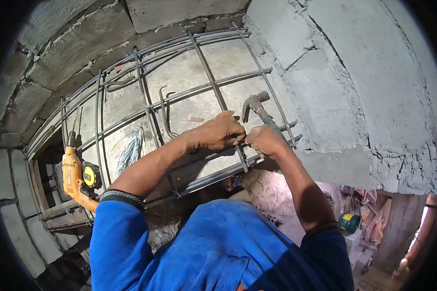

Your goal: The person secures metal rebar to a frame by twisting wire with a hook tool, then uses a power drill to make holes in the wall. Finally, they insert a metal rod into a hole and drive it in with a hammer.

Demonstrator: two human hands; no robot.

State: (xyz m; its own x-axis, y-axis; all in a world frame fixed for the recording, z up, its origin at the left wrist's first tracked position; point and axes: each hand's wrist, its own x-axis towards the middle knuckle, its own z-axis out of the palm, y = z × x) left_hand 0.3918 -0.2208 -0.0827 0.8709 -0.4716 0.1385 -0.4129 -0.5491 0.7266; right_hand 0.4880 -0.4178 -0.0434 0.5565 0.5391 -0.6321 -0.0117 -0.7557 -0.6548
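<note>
Both hands meet over a cross bar near the front edge of a rebar grid (206,63). My left hand (219,132) is closed, its fingers bent over the bar. Close against it, my right hand (266,140) is closed too, with thumb and fingers pinched together. Whatever lies between the fingers is too small or hidden to make out. Just beyond my right hand a claw hammer (260,110) rests on the grid, its handle partly behind that hand. Left of my left hand lie a bent steel rod (165,114) and a small brown piece (195,119).
A yellow power drill (72,174) and a tape measure (91,174) sit at the left. A bundle of thin wire (129,153) lies by my left forearm. Block walls (82,41) enclose the back and sides. Below right, a green container (349,222) stands at a lower level.
</note>
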